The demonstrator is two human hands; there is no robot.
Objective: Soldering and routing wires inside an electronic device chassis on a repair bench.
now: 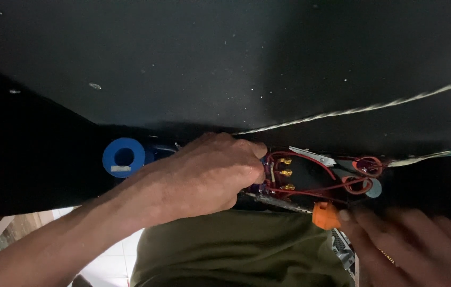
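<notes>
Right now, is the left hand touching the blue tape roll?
No: the left hand reaches into the red wires, while the blue tape roll sits apart behind the wrist.

Left hand (209, 175) at red wires (310, 172); right hand (416, 244) touching orange cap (325, 215).

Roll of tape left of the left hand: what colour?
Blue roll of tape, clearest in the head view.

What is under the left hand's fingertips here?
The left hand covers the near end of the red wires beside small brass terminals. Whatever its fingertips pinch is hidden. Scissors lie beyond; the right hand touches an orange piece.
</notes>
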